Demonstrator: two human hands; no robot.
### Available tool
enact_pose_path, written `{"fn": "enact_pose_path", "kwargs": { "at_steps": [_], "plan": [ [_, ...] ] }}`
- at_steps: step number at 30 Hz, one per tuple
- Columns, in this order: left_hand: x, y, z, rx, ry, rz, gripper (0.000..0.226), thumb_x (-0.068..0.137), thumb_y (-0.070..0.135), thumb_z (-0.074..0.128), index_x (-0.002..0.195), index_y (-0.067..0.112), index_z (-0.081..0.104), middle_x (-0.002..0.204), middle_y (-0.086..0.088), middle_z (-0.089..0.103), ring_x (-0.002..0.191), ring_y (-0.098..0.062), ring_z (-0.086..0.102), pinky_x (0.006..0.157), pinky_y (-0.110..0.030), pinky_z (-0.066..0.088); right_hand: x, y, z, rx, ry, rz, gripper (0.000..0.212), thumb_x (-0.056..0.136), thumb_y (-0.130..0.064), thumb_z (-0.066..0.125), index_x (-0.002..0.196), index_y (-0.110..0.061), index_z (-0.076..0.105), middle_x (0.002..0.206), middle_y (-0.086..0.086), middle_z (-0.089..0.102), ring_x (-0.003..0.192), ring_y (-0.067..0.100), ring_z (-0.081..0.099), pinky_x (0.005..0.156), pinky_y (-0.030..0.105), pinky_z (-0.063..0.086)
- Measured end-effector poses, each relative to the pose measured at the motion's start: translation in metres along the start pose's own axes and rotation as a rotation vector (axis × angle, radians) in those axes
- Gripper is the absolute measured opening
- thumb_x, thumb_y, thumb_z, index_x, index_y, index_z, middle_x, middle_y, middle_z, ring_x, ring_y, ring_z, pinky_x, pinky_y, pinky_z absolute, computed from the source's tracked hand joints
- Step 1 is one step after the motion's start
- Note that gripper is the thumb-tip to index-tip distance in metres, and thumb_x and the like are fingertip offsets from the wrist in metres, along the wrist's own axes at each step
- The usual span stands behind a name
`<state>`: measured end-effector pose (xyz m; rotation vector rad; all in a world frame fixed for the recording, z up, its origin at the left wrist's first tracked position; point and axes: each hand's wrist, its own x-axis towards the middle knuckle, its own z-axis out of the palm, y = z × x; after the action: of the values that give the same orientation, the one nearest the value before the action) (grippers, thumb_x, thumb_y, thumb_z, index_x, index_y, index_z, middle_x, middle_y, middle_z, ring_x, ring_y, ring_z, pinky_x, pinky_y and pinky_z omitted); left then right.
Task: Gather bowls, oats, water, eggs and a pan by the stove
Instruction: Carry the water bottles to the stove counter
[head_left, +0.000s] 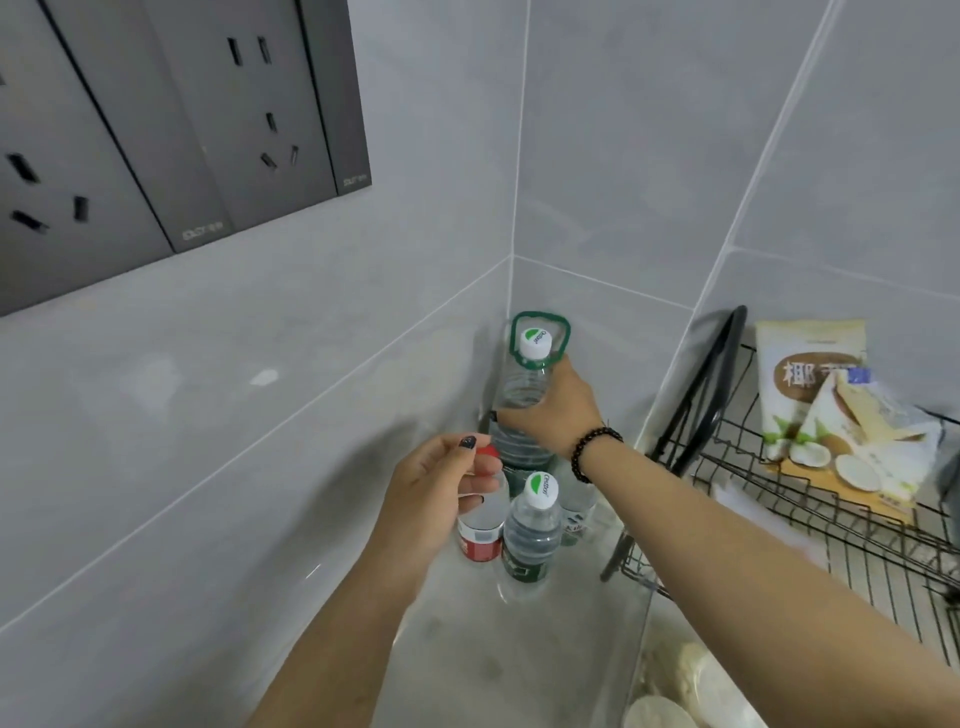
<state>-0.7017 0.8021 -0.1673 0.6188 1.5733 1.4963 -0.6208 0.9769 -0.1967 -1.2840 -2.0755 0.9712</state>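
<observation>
Right hand (558, 410) fingers clamped round large water jug (522, 384); left hand (441, 483) fingers pinch red-capped bottle (480, 525).

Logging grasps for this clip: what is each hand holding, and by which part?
The right hand grips the big water bottle by its neck. The left hand pinches the red-capped bottle near its cap.

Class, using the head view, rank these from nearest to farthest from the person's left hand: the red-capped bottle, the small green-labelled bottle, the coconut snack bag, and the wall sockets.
1. Red-capped bottle: in the left hand itself, pinched near the cap.
2. Small green-labelled bottle: just right of it on the counter.
3. Wall sockets: up on the left wall.
4. Coconut snack bag: far right, in the wire rack.
</observation>
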Motion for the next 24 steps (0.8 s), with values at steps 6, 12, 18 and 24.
{"fn": "enact_pose_path", "kwargs": {
  "at_steps": [6,12,18,24],
  "plan": [
    [0.003,0.002,-0.009,-0.056,0.025,0.009,0.02,0.098,0.007,0.047,0.099,0.011,0.067,0.079,-0.003,0.074,0.064,-0.008,0.069,0.074,-0.029,0.049,0.003,0.002,-0.003,-0.068,0.041,-0.059,0.074,0.062,-0.04,0.086,0.123,-0.018,0.049,0.103,-0.005,0.06,0.091,0.013,0.057,0.077,0.025,0.048],
    [0.003,-0.004,-0.003,-0.034,0.037,-0.021,0.017,0.096,0.008,0.053,0.098,0.014,0.068,0.084,-0.005,0.076,0.07,-0.01,0.069,0.077,-0.029,0.051,-0.003,0.003,-0.013,-0.028,0.084,-0.059,0.063,0.062,-0.036,0.086,0.113,-0.02,0.053,0.098,-0.007,0.061,0.09,0.013,0.059,0.078,0.026,0.051],
    [0.002,-0.009,0.001,0.011,0.038,-0.021,0.016,0.091,0.008,0.059,0.099,0.018,0.068,0.086,-0.003,0.077,0.079,-0.014,0.07,0.073,-0.027,0.05,-0.008,-0.027,-0.04,0.023,0.193,-0.128,0.063,0.062,-0.037,0.085,0.114,-0.021,0.054,0.1,-0.007,0.062,0.091,0.013,0.059,0.077,0.027,0.052],
    [0.004,0.0,0.012,0.008,0.033,0.091,0.048,0.077,0.012,0.076,0.119,0.026,0.057,0.107,0.005,0.071,0.099,-0.013,0.067,0.077,-0.025,0.05,-0.022,-0.083,-0.085,0.086,0.304,-0.243,0.07,0.06,-0.041,0.086,0.12,-0.023,0.053,0.096,-0.015,0.059,0.089,0.009,0.059,0.075,0.022,0.048]
  ]
}}
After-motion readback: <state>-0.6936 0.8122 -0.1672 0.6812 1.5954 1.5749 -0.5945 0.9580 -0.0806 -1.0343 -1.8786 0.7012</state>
